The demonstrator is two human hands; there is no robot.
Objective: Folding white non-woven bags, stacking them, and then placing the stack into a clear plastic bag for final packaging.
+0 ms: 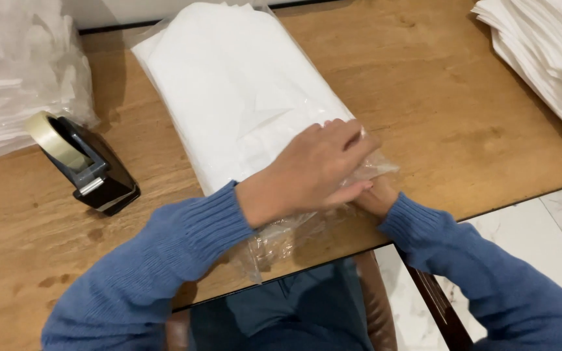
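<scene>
Pressing hands on bagged white cloth, tape dispenser beside, cloth stack apart

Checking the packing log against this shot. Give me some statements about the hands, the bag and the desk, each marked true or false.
1. The left hand presses on the clear plastic bag of white sheets. True.
2. The tape dispenser sits right of the bag. False: it sits left.
3. The right hand lies mostly under the left hand. True.
4. The sleeves are red. False: blue.
5. The wooden table holds white sheets at its far right. True.
</scene>
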